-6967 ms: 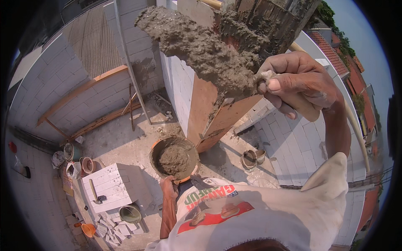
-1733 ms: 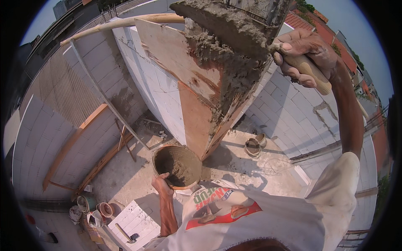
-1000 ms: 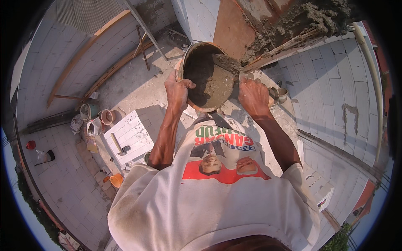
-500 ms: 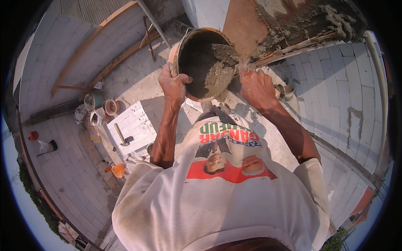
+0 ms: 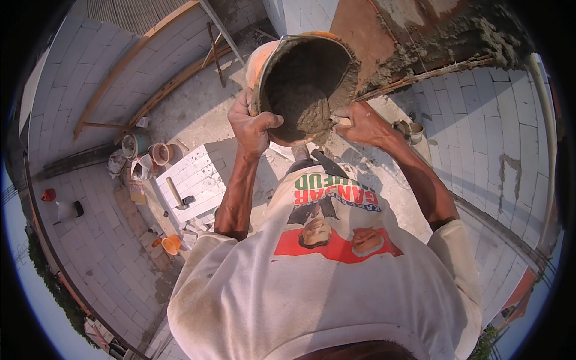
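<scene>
An orange bucket (image 5: 257, 63) is held up in front of me, its mouth tipped toward me. Wet grey mortar (image 5: 303, 111) lies inside it. My left hand (image 5: 255, 123) is closed on the bucket's left side, thumb over the rim. At the lower right of the rim, my right hand (image 5: 363, 123) grips a trowel by its pale handle (image 5: 341, 120). Mortar hides the trowel's blade, which points into the bucket.
Beyond the bucket, a mortar-smeared ledge (image 5: 432, 69) runs to the upper right. A hammer (image 5: 175, 193) lies on a white block surface (image 5: 198, 174) at left, near several buckets. Pale block walls (image 5: 474, 114) stand on both sides. Another pail (image 5: 415, 132) sits at right.
The bucket has shifted slightly right and tipped more toward me. My right hand has come down along the rim, and the trowel's mortar load has moved from the upper right rim deeper into the bucket.
</scene>
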{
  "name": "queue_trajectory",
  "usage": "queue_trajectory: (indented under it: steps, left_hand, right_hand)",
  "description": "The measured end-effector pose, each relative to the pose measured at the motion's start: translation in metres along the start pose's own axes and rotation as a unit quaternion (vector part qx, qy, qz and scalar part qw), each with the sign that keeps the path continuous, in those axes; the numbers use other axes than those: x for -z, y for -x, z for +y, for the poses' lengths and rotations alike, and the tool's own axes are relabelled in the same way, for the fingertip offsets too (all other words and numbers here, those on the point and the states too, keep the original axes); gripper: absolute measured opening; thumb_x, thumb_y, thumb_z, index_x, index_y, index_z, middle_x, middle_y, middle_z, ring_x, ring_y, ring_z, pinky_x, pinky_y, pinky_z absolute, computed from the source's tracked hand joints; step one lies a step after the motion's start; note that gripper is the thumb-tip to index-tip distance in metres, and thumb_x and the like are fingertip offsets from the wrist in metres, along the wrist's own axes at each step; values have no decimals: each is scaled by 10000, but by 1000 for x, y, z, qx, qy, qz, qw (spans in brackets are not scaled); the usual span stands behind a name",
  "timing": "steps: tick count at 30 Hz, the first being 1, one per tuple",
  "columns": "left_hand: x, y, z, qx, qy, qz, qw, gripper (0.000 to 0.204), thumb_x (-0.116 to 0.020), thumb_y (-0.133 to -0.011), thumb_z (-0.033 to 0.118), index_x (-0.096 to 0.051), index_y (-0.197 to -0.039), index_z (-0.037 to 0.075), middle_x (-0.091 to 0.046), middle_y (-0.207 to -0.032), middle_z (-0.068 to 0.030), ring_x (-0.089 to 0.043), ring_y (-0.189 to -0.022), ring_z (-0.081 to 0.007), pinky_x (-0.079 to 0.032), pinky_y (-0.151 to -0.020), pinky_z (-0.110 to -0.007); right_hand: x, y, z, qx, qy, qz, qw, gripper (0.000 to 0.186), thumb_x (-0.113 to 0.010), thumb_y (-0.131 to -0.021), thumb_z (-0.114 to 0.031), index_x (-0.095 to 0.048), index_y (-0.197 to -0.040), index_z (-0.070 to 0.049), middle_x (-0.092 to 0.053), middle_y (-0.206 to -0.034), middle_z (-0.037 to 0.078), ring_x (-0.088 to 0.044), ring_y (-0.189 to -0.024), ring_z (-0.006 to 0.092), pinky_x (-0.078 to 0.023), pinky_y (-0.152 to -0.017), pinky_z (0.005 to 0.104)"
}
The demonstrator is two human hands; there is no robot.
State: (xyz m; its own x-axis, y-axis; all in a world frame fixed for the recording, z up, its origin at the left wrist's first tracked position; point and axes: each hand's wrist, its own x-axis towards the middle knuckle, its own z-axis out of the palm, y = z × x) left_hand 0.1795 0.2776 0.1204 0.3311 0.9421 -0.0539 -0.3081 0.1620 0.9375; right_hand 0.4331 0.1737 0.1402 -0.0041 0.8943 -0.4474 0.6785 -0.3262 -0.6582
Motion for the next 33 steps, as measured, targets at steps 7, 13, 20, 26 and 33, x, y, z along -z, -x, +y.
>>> queue_trajectory:
  steps: [7, 13, 20, 26, 33]
  left_hand:
    - [-11, 1, -1, 14, 94, 24, 995, 397, -682, -707, -99, -642, -1099, -51, -718, -980, -87, -668, -821, -155, -567, -781, -296]
    - [-16, 0, 0, -1, 127, 50, 991, 357, -732, -955, 93, -586, -1251, -44, -712, -1138, -122, -695, -985, -182, -578, -902, -343]
    - [-12, 1, 16, 12, 232, 88, 969, 310, -605, -1062, 166, -563, -1322, 2, -704, -1206, -117, -701, -1043, -225, -583, -920, -385]
    - [0, -2, 6, 37, 252, 87, 963, 362, -647, -1041, 163, -558, -1355, 6, -705, -1182, -109, -705, -1024, -232, -590, -910, -394]
    - [16, 2, -17, 87, 204, 115, 968, 310, -638, -1039, 168, -590, -1306, 18, -704, -1138, -109, -711, -977, -251, -601, -848, -409]
  right_hand:
    - [-19, 5, -10, 35, -23, 60, 997, 315, -737, -840, -156, -729, -1095, 28, -716, -884, 278, -717, -787, 362, -539, -750, 432]
    - [-5, 18, -23, 70, -22, 70, 995, 327, -760, -837, -157, -723, -1102, 31, -731, -887, 239, -716, -766, 311, -536, -722, 412]
    - [38, 51, -67, 51, -19, 55, 997, 386, -734, -854, -210, -719, -1138, 52, -730, -886, 253, -730, -804, 316, -551, -759, 408]
    - [113, 111, -143, 45, -27, 53, 997, 370, -738, -890, -225, -703, -1129, 55, -705, -798, 190, -703, -744, 264, -543, -725, 395]
    - [224, 194, -200, 132, -219, 60, 965, 324, -740, -932, -185, -652, -1040, 107, -613, -659, 106, -569, -437, 113, -436, -339, 241]
